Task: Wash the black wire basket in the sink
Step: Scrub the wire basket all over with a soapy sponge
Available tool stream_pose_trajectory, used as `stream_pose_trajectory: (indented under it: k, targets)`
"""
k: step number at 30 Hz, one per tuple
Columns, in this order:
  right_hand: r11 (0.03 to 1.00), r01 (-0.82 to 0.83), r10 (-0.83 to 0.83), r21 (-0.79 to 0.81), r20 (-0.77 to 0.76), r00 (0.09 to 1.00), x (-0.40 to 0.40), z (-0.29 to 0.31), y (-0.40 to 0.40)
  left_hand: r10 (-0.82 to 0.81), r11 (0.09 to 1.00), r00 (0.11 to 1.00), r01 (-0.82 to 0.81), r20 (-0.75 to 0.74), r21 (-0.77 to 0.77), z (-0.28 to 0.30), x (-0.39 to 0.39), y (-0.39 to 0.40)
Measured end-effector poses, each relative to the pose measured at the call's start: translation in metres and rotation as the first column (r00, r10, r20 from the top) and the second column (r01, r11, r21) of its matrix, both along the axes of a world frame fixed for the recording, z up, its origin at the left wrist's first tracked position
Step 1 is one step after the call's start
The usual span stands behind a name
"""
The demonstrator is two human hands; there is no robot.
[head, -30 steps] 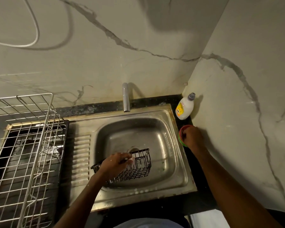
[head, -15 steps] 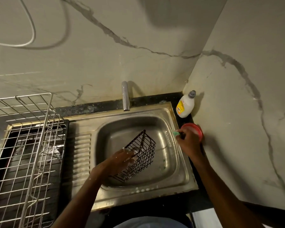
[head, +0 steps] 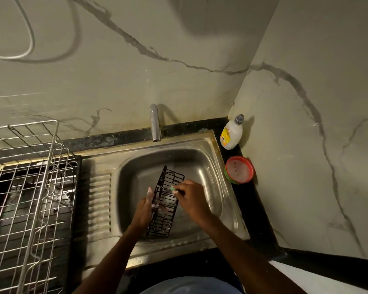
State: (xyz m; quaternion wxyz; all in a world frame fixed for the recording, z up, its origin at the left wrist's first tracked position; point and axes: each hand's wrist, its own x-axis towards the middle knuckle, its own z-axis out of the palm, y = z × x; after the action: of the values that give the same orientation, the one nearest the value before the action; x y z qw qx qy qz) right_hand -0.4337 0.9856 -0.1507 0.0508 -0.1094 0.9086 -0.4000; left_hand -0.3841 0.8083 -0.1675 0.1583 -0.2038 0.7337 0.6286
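We scrub the basket point(head: 165, 203) over the sink point(head: 219, 187).

Nearest us, our left hand point(head: 143, 211) grips the basket's left side and holds it on end inside the bowl; our right hand point(head: 191, 198) pinches a green scrubber point(head: 174, 189) against its wires. Farther right on the desk point(head: 245, 200) sits a red tub point(head: 239, 169), then a bottle point(head: 232, 132); the tap point(head: 155, 123) stands behind.

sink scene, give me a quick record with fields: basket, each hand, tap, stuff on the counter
basket: black wire basket held over the sink basin, tilted on edge
left hand: left hand holds the basket's left side
right hand: right hand pinches a small green scrubber against the wires
tap: tap, no water visibly running
counter right: white bottle, red-lidded tub
counter left: metal dish rack
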Motion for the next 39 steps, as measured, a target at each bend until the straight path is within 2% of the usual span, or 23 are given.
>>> stream_pose_trajectory:
  k: [4,6,8,10,15,17,19,21,24,27,29,31,34,36,39]
  targets:
    - [0.961,-0.267,0.272,0.072,-0.067,0.960,0.005,0.001,-0.021,-0.017,0.999,0.999,0.019,0.042,-0.033,-0.013,0.003,-0.001]
    - [0.971,-0.236,0.239,0.048,-0.073,0.968,-0.011,0.000,-0.026,-0.053,0.994,0.992,0.064,0.117,-0.093,-0.019,0.004,0.001]
    - [0.989,-0.147,0.148,0.017,-0.037,0.988,-0.026,0.000,-0.031,0.008,0.996,0.985,0.008,0.172,-0.093,-0.028,0.005,0.002]
    - [0.992,-0.127,0.127,-0.002,-0.017,0.992,-0.025,0.001,-0.037,0.031,0.991,0.990,-0.013,0.135,-0.137,-0.024,0.003,0.004]
    - [0.936,-0.345,0.350,0.065,-0.080,0.933,0.017,0.000,-0.033,-0.019,0.988,0.993,0.037,0.118,-0.151,-0.038,0.001,-0.006]
    - [0.957,-0.287,0.290,0.051,-0.090,0.953,0.005,-0.005,-0.029,-0.003,0.991,0.992,0.020,0.124,-0.135,-0.030,0.001,-0.002]
    - [0.993,-0.114,0.115,0.010,-0.051,0.992,-0.011,-0.008,-0.027,0.021,0.992,0.993,-0.006,0.120,-0.123,-0.026,0.002,0.000]
    - [0.999,-0.033,0.033,-0.005,-0.016,0.999,-0.018,-0.008,-0.030,0.047,0.994,0.991,-0.033,0.128,-0.105,-0.026,0.003,0.001]
    - [0.988,-0.156,0.156,0.014,-0.051,0.986,0.003,0.000,-0.041,0.114,0.993,0.986,-0.112,0.123,-0.022,-0.018,-0.001,0.002]
    - [0.964,-0.250,0.258,0.090,-0.094,0.962,0.029,-0.014,-0.025,0.131,0.991,0.990,-0.131,0.056,-0.007,-0.014,-0.007,0.000]
    - [0.973,-0.194,0.208,0.123,-0.113,0.971,0.042,-0.022,-0.006,0.118,0.991,0.992,-0.121,0.050,0.064,-0.016,-0.006,-0.001]
    - [0.992,-0.086,0.098,0.088,-0.151,0.984,0.043,-0.024,0.006,0.099,0.989,0.994,-0.104,0.053,0.102,-0.027,-0.005,-0.004]
    - [0.997,0.065,-0.058,0.042,-0.143,0.988,0.023,-0.011,-0.008,0.097,0.992,0.994,-0.100,0.041,0.075,-0.031,-0.006,-0.002]
    - [0.999,0.022,-0.018,0.039,-0.094,0.995,0.009,-0.008,-0.032,0.115,0.993,0.992,-0.116,0.044,0.030,-0.034,-0.005,0.001]
    - [0.990,-0.111,0.120,0.086,-0.106,0.987,0.014,-0.011,-0.050,0.186,0.982,0.982,-0.186,0.027,0.013,-0.032,-0.003,0.000]
